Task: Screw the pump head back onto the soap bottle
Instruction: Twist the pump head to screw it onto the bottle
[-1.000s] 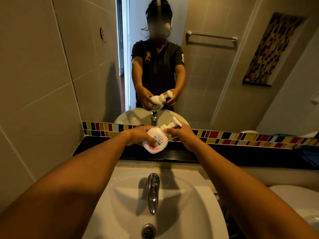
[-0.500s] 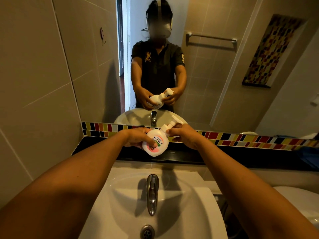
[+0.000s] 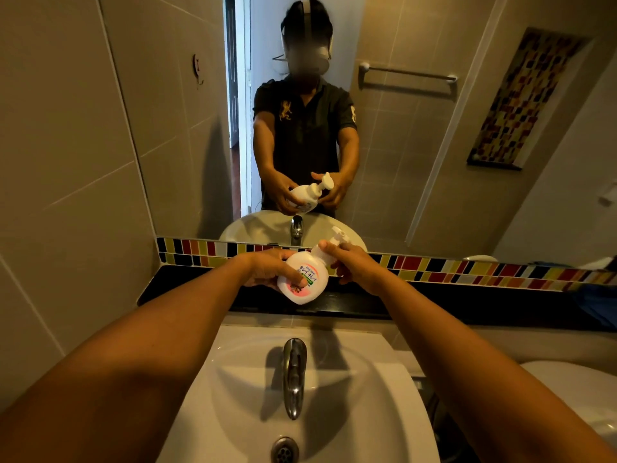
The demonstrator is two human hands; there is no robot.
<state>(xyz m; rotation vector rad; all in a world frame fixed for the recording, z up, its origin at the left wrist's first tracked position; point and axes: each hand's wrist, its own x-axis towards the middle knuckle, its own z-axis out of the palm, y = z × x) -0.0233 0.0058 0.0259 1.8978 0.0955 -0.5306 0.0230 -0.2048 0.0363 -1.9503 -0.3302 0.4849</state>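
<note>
A white soap bottle with a pink and green label is held tilted above the black ledge, its neck pointing up and to the right. My left hand wraps around the bottle's body. The white pump head sits on the neck, nozzle uppermost. My right hand grips the pump's collar with thumb and fingers. The mirror repeats both hands and the bottle.
A white basin with a chrome tap and drain lies below my arms. A black ledge and a coloured tile strip run under the mirror. A white toilet rim sits at the right.
The pump nozzle has swung round in my right hand, whose grip has shifted on the collar. The bottle has tilted slightly and stays in my left hand.
</note>
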